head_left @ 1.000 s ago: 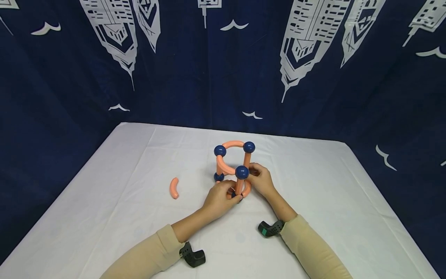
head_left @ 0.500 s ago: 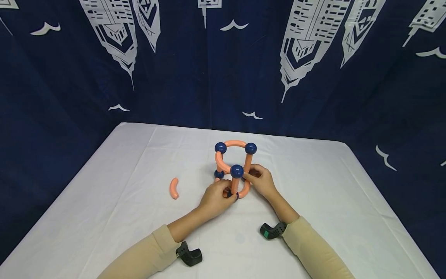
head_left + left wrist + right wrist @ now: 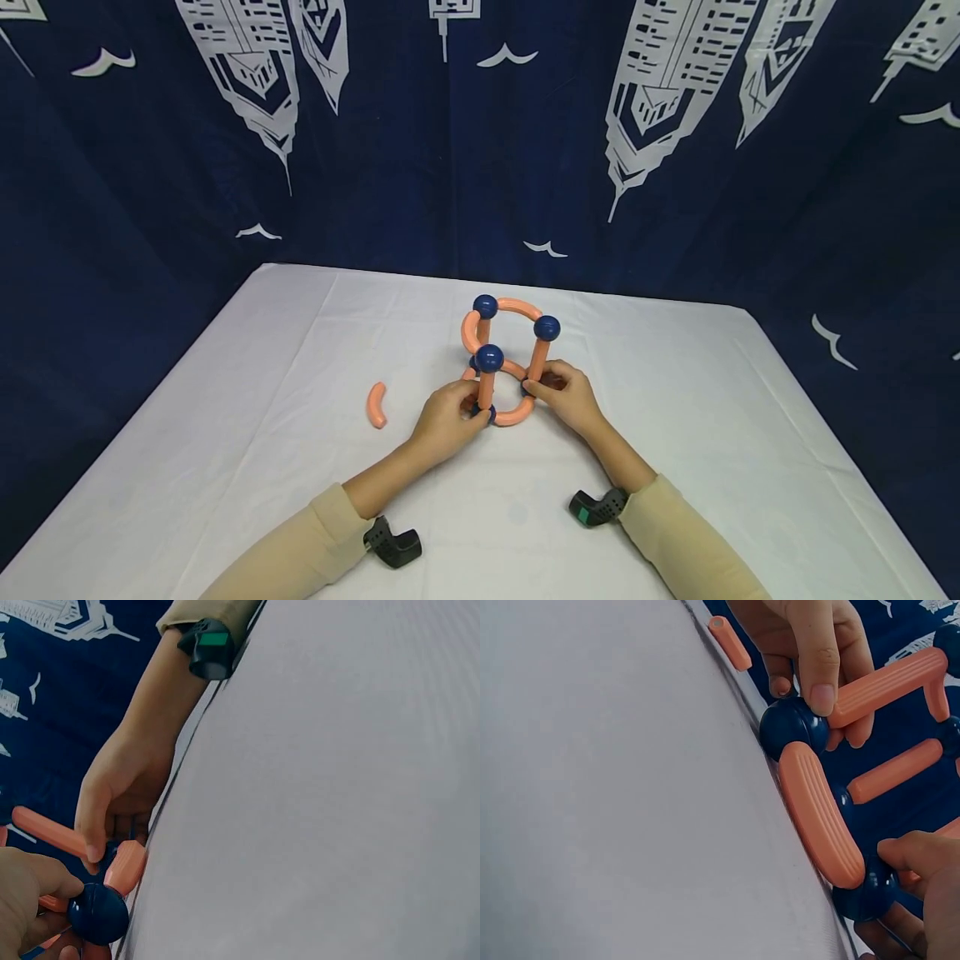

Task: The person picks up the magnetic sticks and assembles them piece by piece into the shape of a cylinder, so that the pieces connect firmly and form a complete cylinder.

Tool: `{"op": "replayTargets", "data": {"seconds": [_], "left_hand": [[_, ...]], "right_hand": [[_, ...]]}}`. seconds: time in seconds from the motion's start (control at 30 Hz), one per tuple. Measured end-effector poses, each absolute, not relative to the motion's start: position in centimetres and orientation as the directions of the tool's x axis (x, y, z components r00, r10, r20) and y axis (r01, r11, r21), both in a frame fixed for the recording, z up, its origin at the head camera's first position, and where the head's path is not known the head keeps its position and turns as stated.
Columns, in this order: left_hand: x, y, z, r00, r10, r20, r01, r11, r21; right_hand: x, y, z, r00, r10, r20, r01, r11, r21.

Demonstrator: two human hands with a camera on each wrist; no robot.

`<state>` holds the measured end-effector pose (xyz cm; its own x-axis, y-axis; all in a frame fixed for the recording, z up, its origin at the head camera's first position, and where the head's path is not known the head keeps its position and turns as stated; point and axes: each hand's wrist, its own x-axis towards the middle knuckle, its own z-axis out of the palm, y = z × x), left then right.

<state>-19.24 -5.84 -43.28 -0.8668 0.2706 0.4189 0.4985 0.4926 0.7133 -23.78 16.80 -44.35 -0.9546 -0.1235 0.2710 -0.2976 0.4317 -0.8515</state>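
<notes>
An open frame of orange rods and blue balls stands on the table between the hands, with a ring of curved rods point(image 3: 514, 414) below and upright rods point(image 3: 539, 358) rising to three upper balls point(image 3: 490, 358). Two curved rods point(image 3: 519, 307) join the upper balls at the back and left; the front and right upper balls have no rod between them. My left hand point(image 3: 444, 421) pinches the lower front ball point(image 3: 793, 729) beside the foot of an upright. At the lower right ball point(image 3: 100, 913)'s neighbour side, my right hand point(image 3: 573, 402) grips the right lower ball point(image 3: 866, 895), mostly covered by fingers.
A loose curved orange rod point(image 3: 377, 406) lies on the white-covered table point(image 3: 315, 350), left of the left hand. Behind the table hangs a dark blue cloth point(image 3: 450, 167) with white prints. Dark wrist devices point(image 3: 392, 543) are worn on both arms.
The frame has turned clockwise as seen from above: its front upright went left, the back right one came nearer. The left hand moved left with it; the right hand shifted slightly right and nearer.
</notes>
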Motion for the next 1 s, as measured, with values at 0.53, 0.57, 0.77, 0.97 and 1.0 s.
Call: {"op": "replayTargets", "data": {"seconds": [0.53,0.57,0.77,0.97,1.0], "left_hand": [[-19.9,-7.0,-43.3,-0.887,0.212,0.411,0.459,0.521,0.720],[-19.9,-7.0,-43.3,-0.887,0.211,0.411,0.458,0.520,0.721],[-20.3,-7.2,-43.3,-0.890,0.214,0.402,0.452,0.513,0.729],[-20.8,-7.3,-43.3,-0.901,0.221,0.373,0.433,0.517,0.739],[-20.8,-7.4,-43.3,-0.903,0.221,0.369,0.429,0.517,0.741]], "right_hand": [[-22.5,16.6,-43.9,-0.952,-0.158,0.264,-0.307,0.454,-0.836],[-22.2,16.5,-43.5,-0.949,-0.163,0.269,-0.314,0.455,-0.833],[-20.3,15.8,-40.7,-0.937,-0.194,0.291,-0.348,0.448,-0.823],[-19.8,15.6,-40.2,-0.939,-0.196,0.283,-0.343,0.452,-0.824],[-19.8,15.6,-40.3,-0.938,-0.198,0.284,-0.344,0.452,-0.823]]}}
